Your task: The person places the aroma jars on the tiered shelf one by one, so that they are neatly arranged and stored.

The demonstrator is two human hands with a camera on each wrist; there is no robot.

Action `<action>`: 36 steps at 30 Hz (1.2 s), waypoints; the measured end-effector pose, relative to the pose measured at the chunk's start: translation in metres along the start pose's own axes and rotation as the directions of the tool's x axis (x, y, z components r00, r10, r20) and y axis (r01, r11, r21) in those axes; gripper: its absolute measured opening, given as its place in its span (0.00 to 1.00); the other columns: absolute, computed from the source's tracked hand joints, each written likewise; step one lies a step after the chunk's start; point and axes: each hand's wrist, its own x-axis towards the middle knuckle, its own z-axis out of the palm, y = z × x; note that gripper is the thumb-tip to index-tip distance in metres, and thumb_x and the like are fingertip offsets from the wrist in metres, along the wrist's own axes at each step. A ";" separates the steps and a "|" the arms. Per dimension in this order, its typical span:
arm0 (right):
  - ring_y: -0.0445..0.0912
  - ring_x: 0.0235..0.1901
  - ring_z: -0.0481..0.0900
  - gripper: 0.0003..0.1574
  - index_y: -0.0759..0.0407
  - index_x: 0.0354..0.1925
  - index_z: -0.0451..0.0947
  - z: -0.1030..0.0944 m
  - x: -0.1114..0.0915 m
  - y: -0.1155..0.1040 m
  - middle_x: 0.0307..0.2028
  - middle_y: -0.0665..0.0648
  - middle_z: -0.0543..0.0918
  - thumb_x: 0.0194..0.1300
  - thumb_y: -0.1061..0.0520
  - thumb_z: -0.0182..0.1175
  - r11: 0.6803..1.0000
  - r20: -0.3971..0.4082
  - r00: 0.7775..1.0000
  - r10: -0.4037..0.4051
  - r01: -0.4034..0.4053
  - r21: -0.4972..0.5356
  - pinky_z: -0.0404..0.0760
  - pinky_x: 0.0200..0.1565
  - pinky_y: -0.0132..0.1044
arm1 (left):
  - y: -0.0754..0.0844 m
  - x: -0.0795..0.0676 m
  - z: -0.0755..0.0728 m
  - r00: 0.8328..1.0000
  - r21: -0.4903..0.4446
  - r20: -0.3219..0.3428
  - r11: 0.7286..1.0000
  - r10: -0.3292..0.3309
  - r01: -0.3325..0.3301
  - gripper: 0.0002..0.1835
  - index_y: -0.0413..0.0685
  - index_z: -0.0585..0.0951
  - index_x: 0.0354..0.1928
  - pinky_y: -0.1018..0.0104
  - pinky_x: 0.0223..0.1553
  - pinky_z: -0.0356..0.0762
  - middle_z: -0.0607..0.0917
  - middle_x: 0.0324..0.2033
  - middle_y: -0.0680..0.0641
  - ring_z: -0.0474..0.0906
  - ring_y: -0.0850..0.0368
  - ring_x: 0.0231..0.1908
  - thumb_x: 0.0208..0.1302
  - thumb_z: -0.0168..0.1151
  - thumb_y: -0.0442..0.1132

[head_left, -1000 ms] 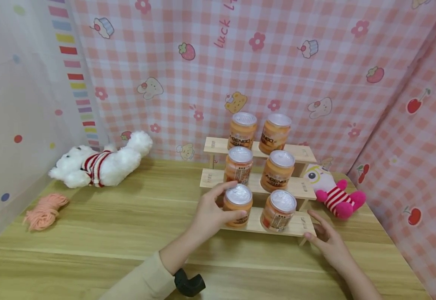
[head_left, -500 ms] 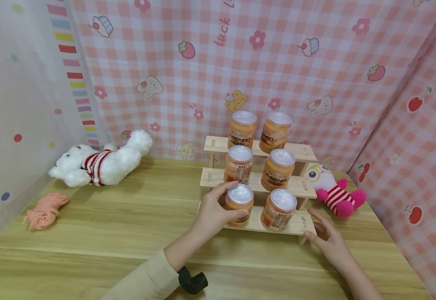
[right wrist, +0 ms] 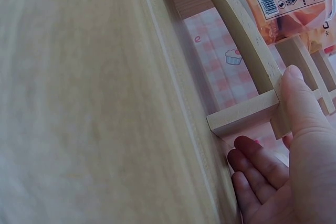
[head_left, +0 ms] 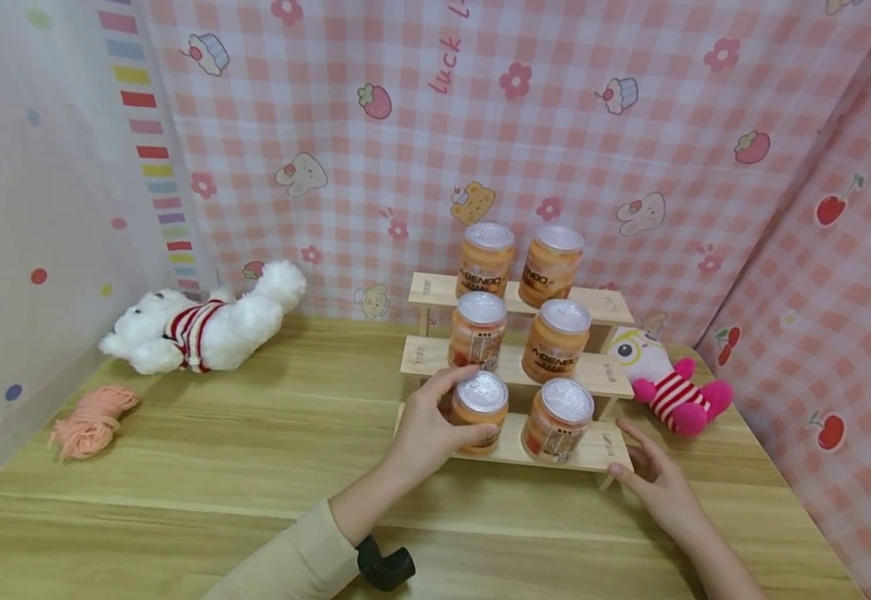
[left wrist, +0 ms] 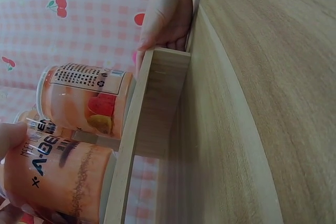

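Note:
A three-tier wooden display stand [head_left: 513, 437] bears orange jars with silvery lids, two on each step. My left hand [head_left: 429, 429] holds the front-left jar [head_left: 482, 404] on the lowest step, thumb at the front and fingers round its far-left side. In the left wrist view, that jar [left wrist: 58, 177] stands upright with its base at the step. To its right is the other front jar [head_left: 558, 421], untouched. At the right end of the lowest step, my right hand [head_left: 656, 483] grips the board; the right wrist view has the thumb [right wrist: 302, 98] against its edge.
Behind the stand's right side leans a pink-and-white plush toy [head_left: 675, 387]. A white plush dog [head_left: 206, 329] and a bundle of peach yarn [head_left: 95, 421] lie at the left of the wooden table [head_left: 217, 492]. Checked cloth [head_left: 420, 150] hangs close behind.
My left hand and the front-left jar have shifted slightly to the right, and the jar's lettering has turned partly out of sight. The right hand stays at the stand's end.

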 end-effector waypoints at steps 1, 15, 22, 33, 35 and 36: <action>0.28 0.47 0.74 0.38 0.69 0.69 0.56 0.000 0.000 0.000 0.52 0.78 0.74 0.65 0.66 0.59 1.000 0.000 1.000 0.000 0.000 0.000 0.72 0.45 0.21 | 0.000 0.000 0.000 1.000 0.004 -0.001 1.000 -0.001 0.001 0.36 0.49 0.76 0.60 0.56 0.54 0.73 0.78 0.53 0.49 0.73 0.54 0.53 0.45 0.79 0.38; 0.29 0.46 0.75 0.38 0.71 0.68 0.57 0.001 0.000 0.002 0.52 0.80 0.73 0.64 0.70 0.59 0.999 -0.010 0.999 -0.035 0.036 0.035 0.73 0.44 0.21 | -0.001 0.000 0.000 1.000 0.012 -0.004 1.000 0.005 -0.005 0.37 0.48 0.76 0.59 0.57 0.53 0.73 0.79 0.52 0.49 0.74 0.55 0.53 0.43 0.80 0.38; 0.29 0.46 0.76 0.38 0.71 0.68 0.58 0.002 0.000 0.004 0.49 0.80 0.75 0.62 0.72 0.59 0.997 -0.018 0.997 -0.072 0.073 0.021 0.74 0.44 0.22 | -0.003 0.001 -0.001 1.000 0.022 0.017 0.999 0.023 -0.023 0.37 0.49 0.76 0.60 0.57 0.54 0.72 0.78 0.52 0.50 0.73 0.55 0.53 0.44 0.79 0.39; 0.29 0.46 0.75 0.38 0.72 0.68 0.57 0.001 0.000 0.002 0.50 0.79 0.75 0.63 0.71 0.59 0.998 -0.009 0.998 -0.057 0.057 0.022 0.73 0.44 0.21 | -0.002 -0.001 -0.006 0.998 0.065 0.053 0.997 0.040 -0.043 0.42 0.52 0.72 0.63 0.57 0.53 0.73 0.77 0.54 0.51 0.72 0.56 0.54 0.43 0.80 0.39; 0.29 0.46 0.75 0.38 0.72 0.68 0.57 0.001 0.000 0.002 0.50 0.79 0.75 0.63 0.71 0.59 0.998 -0.008 0.998 -0.058 0.058 0.019 0.73 0.44 0.21 | -0.001 -0.001 -0.008 0.998 0.041 0.052 0.998 0.044 -0.046 0.41 0.51 0.72 0.63 0.55 0.52 0.74 0.76 0.55 0.50 0.72 0.55 0.54 0.43 0.80 0.39; 0.29 0.46 0.75 0.38 0.72 0.68 0.57 0.001 0.000 0.002 0.50 0.79 0.75 0.63 0.71 0.59 0.998 -0.008 0.998 -0.058 0.058 0.020 0.73 0.44 0.21 | -0.001 -0.001 -0.009 0.998 0.032 0.049 0.998 0.048 -0.050 0.41 0.51 0.72 0.63 0.55 0.52 0.74 0.76 0.55 0.50 0.72 0.54 0.55 0.43 0.80 0.38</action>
